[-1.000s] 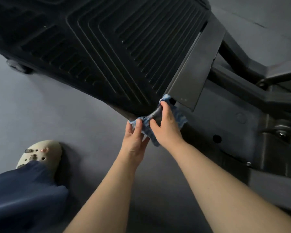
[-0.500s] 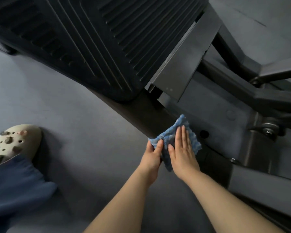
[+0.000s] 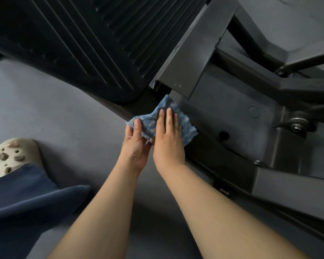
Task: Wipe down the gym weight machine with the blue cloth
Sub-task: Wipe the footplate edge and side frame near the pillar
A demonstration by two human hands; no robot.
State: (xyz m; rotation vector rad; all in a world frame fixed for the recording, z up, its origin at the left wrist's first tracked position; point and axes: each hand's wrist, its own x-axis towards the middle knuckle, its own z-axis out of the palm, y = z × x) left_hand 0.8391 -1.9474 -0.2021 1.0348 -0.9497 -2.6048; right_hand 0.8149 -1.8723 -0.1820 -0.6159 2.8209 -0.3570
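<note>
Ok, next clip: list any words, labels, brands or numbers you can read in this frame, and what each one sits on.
"ONZ", roughly: small pale letters on the dark frame rail of the weight machine, seen tilted and tiny, so the reading is uncertain.
No other readable text: none on the ribbed footplate, the blue cloth or the clog.

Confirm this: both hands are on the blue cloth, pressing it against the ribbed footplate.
Not quite. In the head view both hands, left and right, are on the cloth, but it lies on the dark frame below the ribbed footplate, not on the footplate.
</note>
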